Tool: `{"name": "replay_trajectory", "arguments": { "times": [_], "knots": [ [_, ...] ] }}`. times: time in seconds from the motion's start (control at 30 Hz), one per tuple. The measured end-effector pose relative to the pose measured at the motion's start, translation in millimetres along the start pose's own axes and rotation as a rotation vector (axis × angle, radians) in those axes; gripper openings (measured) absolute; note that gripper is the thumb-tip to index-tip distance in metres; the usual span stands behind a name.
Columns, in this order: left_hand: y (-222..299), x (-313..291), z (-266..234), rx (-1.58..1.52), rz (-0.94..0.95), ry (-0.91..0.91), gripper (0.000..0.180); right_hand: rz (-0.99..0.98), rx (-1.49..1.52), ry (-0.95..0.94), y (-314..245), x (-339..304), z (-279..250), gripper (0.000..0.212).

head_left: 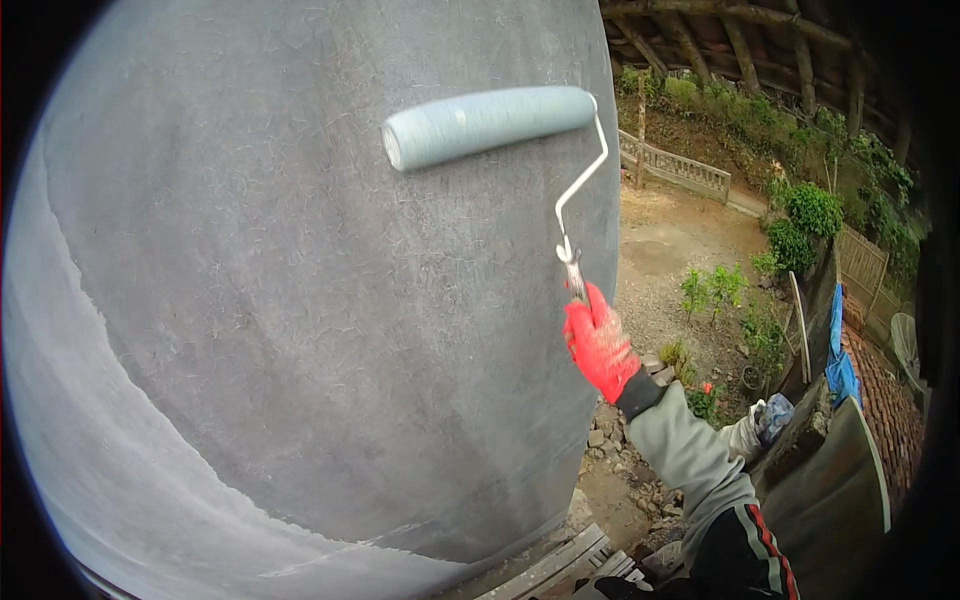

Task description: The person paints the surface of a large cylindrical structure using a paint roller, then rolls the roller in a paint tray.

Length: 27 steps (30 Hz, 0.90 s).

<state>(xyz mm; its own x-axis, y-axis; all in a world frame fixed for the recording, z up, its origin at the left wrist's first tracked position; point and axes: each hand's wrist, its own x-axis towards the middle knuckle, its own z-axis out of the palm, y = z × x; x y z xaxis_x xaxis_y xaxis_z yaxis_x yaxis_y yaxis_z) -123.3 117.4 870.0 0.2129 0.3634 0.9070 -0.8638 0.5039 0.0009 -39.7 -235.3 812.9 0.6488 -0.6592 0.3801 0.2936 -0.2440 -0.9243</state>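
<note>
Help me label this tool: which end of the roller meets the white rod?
The right end of the roller: the white rod leaves there and bends down to the handle in the right hand; the left end shows no rod.

Grey wall [290, 320] blocks fwd reach — from where I stand, room to slide L of & below roller [490, 125]. Open air R of wall edge, past R hand [602, 350] — planks [550, 568] obstruct btm, roof beams [740, 45] upper R.

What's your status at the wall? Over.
Right hand gripping roller handle; left hand out of view. Roller at grey wall, contact unclear. No obstruction visible around roller.
</note>
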Motion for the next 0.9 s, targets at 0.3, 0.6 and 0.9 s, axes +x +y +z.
{"name": "replay_trajectory", "arguments": {
  "times": [0.3, 0.6, 0.9],
  "knots": [
    [-54.1, -34.6, -2.6, -0.201, -0.454, -0.667, 0.041, 0.266, -0.166, -0.011, 193.2, -160.1, -33.3, 0.040],
    [-86.1, -94.5, 30.3, -0.107, -0.808, -1.119, 0.026, 0.055, -0.063, 0.010, 31.9, -20.1, -17.1, 0.028],
    [-95.9, -229.9, -2.5, 0.009, -1.091, -1.004, 0.024, 0.120, -0.461, -0.071, 293.1, -199.3, -49.3, 0.036]
  ]
}}
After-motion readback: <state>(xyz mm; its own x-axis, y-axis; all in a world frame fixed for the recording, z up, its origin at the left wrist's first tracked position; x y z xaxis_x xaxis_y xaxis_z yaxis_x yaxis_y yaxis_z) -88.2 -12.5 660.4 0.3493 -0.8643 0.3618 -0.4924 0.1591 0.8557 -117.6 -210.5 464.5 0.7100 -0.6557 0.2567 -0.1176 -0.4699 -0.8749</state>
